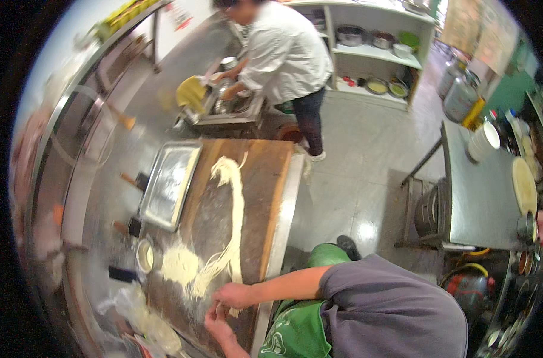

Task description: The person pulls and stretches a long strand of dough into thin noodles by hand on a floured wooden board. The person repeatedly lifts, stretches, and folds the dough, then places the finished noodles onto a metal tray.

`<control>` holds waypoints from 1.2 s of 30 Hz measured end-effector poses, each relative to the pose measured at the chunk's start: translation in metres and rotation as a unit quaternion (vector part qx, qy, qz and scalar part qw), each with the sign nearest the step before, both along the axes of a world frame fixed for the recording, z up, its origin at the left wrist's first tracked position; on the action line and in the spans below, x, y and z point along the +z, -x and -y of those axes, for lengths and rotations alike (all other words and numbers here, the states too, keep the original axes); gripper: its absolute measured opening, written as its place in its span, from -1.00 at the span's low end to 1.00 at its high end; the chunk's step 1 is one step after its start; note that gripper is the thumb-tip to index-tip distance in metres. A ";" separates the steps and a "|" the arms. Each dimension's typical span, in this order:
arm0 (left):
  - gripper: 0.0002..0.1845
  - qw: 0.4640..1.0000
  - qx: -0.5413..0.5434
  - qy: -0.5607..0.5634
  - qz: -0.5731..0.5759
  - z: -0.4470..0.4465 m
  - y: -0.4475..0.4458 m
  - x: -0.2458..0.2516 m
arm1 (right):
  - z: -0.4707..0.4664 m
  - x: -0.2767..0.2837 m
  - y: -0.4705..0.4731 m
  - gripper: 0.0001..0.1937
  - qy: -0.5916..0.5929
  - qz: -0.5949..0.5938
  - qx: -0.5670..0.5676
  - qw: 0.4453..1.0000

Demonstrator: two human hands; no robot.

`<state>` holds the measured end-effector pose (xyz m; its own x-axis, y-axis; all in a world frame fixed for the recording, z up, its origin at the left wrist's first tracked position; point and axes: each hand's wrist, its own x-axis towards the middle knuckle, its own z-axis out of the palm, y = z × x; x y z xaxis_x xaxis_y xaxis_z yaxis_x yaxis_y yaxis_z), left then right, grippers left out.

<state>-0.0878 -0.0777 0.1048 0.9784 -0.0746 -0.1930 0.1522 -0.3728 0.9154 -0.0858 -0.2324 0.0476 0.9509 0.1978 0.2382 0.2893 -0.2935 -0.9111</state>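
My right hand (pixel 233 295) and my left hand (pixel 218 323) meet over the near part of a floured wooden board (pixel 262 192), fingertips bent together. Whether something small is pinched between them is too blurred to tell. A long pale dough strip (pixel 238 206) runs along the board, bunched into a clump at its far end; its near end passes under my right wrist. Thin noodle strands (pixel 204 279) fan out just beyond my hands. Beside them lies a heap of flour (pixel 179 264), and a small metal bowl (pixel 142 256) stands at its edge.
A metal tray (pixel 169 188) rests on the board's left side. Plastic bags (pixel 153 320) lie at the near left. A person (pixel 285 53) in white bends over a sink (pixel 231 117). At right stands a metal table (pixel 482 197) with stacked white containers (pixel 482 142); gas cylinders (pixel 459 98) stand behind.
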 end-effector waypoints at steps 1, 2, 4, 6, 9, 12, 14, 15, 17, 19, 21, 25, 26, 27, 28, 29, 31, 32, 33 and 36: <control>-0.84 1.000 -0.006 -0.020 -0.003 -0.013 0.003 0.003 | -0.007 0.005 0.002 -0.86 0.010 0.011 0.003 1.000; -0.86 1.000 -0.021 -0.016 0.007 -0.036 0.000 -0.007 | -0.014 0.012 0.003 -0.86 0.003 0.022 0.020 1.000; -0.87 0.997 -0.067 -0.004 0.030 -0.062 -0.015 -0.038 | -0.018 0.022 -0.002 -0.85 -0.006 0.043 0.037 0.998; -0.84 0.993 -0.077 -0.034 0.088 -0.061 -0.022 -0.053 | -0.016 0.005 -0.014 -0.84 0.046 0.070 0.035 0.996; -0.75 0.982 -0.079 -0.083 0.147 -0.061 -0.027 -0.058 | -0.015 0.005 -0.022 -0.83 0.095 0.053 0.045 0.993; -0.65 0.976 -0.064 -0.155 0.141 -0.063 -0.031 -0.051 | -0.010 0.016 -0.032 -0.81 0.157 -0.020 0.046 0.986; -0.63 0.972 -0.045 -0.220 0.075 -0.059 -0.038 -0.037 | -0.009 0.007 -0.040 -0.83 0.184 -0.011 0.010 0.983; -0.63 0.974 -0.027 -0.201 0.097 -0.062 -0.041 -0.040 | -0.010 0.007 -0.044 -0.84 0.121 0.000 0.001 0.993; -0.64 0.976 0.005 -0.162 0.142 -0.063 -0.049 -0.052 | -0.009 0.007 -0.052 -0.86 -0.004 0.019 -0.021 1.000; -0.63 0.980 -0.005 -0.100 0.170 -0.045 -0.053 -0.033 | -0.006 0.007 -0.059 -0.85 -0.017 -0.025 -0.008 1.000; -0.63 0.986 -0.023 -0.087 0.140 -0.041 -0.056 -0.028 | -0.002 0.025 -0.058 -0.78 -0.056 -0.085 0.050 0.994; -0.62 0.982 -0.058 -0.142 0.111 -0.041 -0.066 -0.035 | -0.004 0.021 -0.056 -0.74 -0.029 -0.036 0.068 0.997; -0.62 0.976 -0.059 -0.153 0.142 -0.040 -0.068 -0.035 | -0.004 0.015 -0.057 -0.78 -0.039 -0.012 0.077 0.996; -0.61 0.974 -0.071 -0.169 0.136 -0.037 -0.070 -0.032 | -0.003 0.010 -0.058 -0.80 0.004 -0.011 0.063 0.998; -0.61 0.970 -0.084 -0.186 0.131 -0.036 -0.073 -0.028 | -0.002 0.005 -0.058 -0.81 0.046 -0.010 0.049 0.998; -0.60 0.967 -0.097 -0.202 0.126 -0.033 -0.075 -0.025 | 0.000 0.000 -0.060 -0.83 0.089 -0.010 0.035 0.995; -0.59 0.984 -0.033 -0.146 0.093 -0.025 -0.075 -0.021 | 0.003 -0.005 -0.064 -0.85 0.090 -0.042 0.012 0.995; -0.58 0.990 -0.002 -0.118 0.076 -0.022 -0.076 -0.021 | 0.005 -0.008 -0.066 -0.85 0.090 -0.059 0.000 0.994; -0.58 0.993 0.000 -0.085 0.081 -0.028 -0.076 -0.029 | 0.002 -0.007 -0.067 -0.82 0.045 -0.039 -0.008 0.998; -0.55 0.999 0.000 -0.002 0.047 -0.042 -0.082 -0.055 | 0.002 -0.005 -0.069 -0.72 -0.040 0.016 -0.037 0.998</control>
